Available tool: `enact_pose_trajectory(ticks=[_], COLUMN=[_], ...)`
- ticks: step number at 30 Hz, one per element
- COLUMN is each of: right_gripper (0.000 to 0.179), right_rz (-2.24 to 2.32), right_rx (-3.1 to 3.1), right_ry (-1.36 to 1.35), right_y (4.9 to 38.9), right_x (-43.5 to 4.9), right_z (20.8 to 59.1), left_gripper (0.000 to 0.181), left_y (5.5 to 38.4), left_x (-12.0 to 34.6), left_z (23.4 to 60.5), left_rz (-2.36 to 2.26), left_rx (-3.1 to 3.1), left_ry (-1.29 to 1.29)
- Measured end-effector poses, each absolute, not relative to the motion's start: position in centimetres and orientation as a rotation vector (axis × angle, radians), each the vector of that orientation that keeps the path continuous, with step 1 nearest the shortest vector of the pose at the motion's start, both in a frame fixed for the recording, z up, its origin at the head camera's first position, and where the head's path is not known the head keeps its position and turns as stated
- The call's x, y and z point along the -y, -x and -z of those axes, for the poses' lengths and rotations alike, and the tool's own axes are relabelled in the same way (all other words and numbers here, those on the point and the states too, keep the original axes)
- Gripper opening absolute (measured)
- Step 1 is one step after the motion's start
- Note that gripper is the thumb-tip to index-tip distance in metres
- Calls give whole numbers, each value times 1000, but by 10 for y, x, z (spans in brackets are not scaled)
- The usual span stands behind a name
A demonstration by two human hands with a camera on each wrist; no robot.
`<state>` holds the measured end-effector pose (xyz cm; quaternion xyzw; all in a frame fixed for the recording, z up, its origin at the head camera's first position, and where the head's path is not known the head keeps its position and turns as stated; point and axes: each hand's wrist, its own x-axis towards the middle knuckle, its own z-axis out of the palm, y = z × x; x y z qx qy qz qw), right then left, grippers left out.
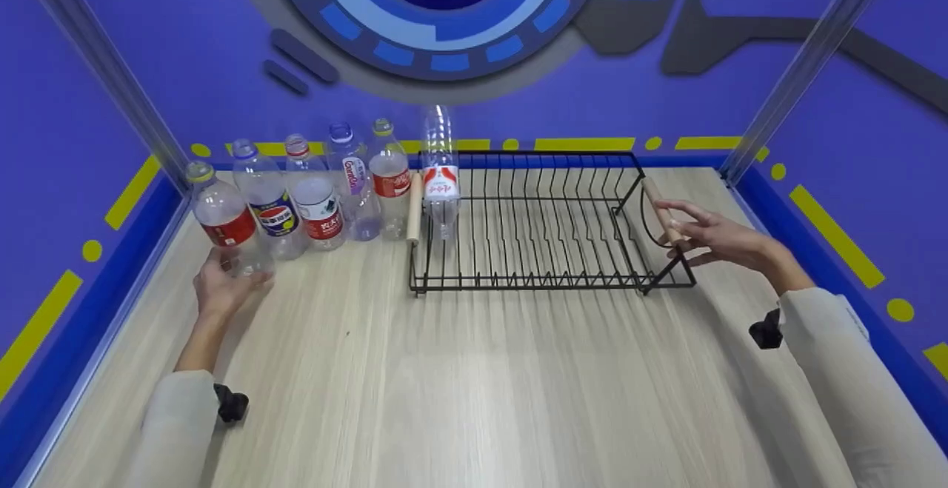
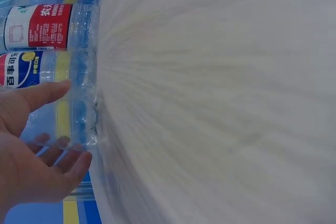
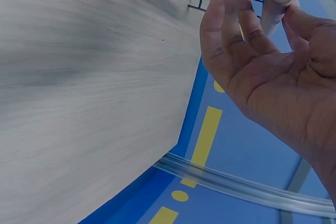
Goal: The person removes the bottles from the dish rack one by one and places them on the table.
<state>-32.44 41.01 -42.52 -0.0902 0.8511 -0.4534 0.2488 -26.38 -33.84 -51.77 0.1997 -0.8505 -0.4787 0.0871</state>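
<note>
At the left end of a row of bottles, my left hand [image 1: 226,282] holds the lower part of a clear plastic bottle [image 1: 229,225] with a red label. Thumb and fingers lie on opposite sides of it in the left wrist view, some fingertips showing through the plastic. My right hand [image 1: 715,238] is at the right wooden handle [image 1: 661,210] of a black wire dish rack [image 1: 552,281], thumb on one side and fingers on the other. Inside the rack's left end, another clear bottle [image 1: 441,210] with a red-and-white label stands upright.
Between the held bottle and the rack stand a blue-labelled bottle [image 1: 278,218], a red-and-white-labelled bottle [image 1: 324,218], a purple-tinted bottle [image 1: 363,206] and a red-labelled bottle [image 1: 390,181]. Blue printed walls [image 1: 185,88] with metal corner posts [image 1: 807,51] enclose the wooden table [image 1: 474,384].
</note>
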Motion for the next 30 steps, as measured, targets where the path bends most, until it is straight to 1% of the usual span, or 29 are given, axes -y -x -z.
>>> enact_pose_trajectory(ticks=[3,10,17,22,28,30], right_gripper=[63,63,62,62,63,63], right_rz=[1239,1244,1249,1243,1236,1228], right_rx=[-2317,-2314,-2306,-2320,-2328,-2329], right_ry=[240,226,249,241,245,250], right_y=[323,325,329,326,324,324], right_x=[-412,-410,-402,-406,-410,-409], right_z=[425,425,429,429,426,427], left_gripper=[74,82,80,77,82,81], left_y=[261,254,246,253,266,269], left_x=[338,343,353,349,348,348], left_z=[518,518,518,520,521,522], left_rz=[1444,1473,1475,1442,1430,1421], left_rx=[2543,2591,2596,2548,2486,2457], left_ry=[-576,-587,-605,-623,-669,-685])
